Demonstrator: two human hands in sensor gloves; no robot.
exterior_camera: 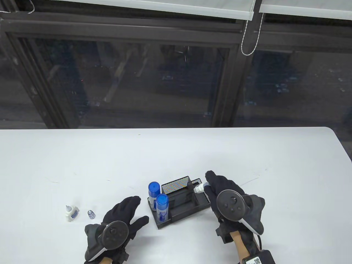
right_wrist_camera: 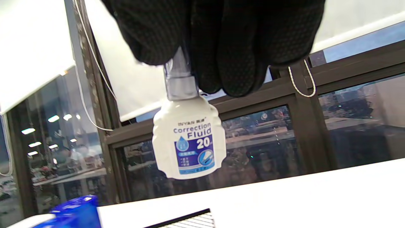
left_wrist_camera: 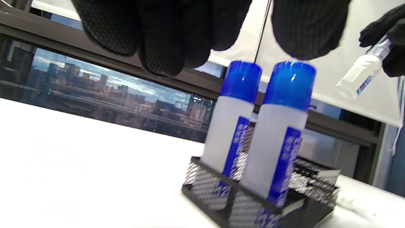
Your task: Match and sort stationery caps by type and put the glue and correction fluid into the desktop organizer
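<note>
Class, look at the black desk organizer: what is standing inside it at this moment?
Two glue sticks with blue caps stand upright in the organizer's left end compartment. The middle compartments look empty. The right hand covers its right end.

Table [exterior_camera: 192, 154]: white, smooth, rounded far right corner; faint scuff marks on the surface.
Window frame [exterior_camera: 228, 82]: dark metal, running behind the far edge of the table; thick upright post right of centre.
Glass panes [exterior_camera: 137, 82]: dark, reflective in the table view; city buildings and sky visible through them in the left wrist view.
Roller blinds [exterior_camera: 165, 7]: 2, white, drawn up near the top of the window.
Blind cord [exterior_camera: 246, 41]: white, beaded, hanging in a loop beside the upright post.
</note>
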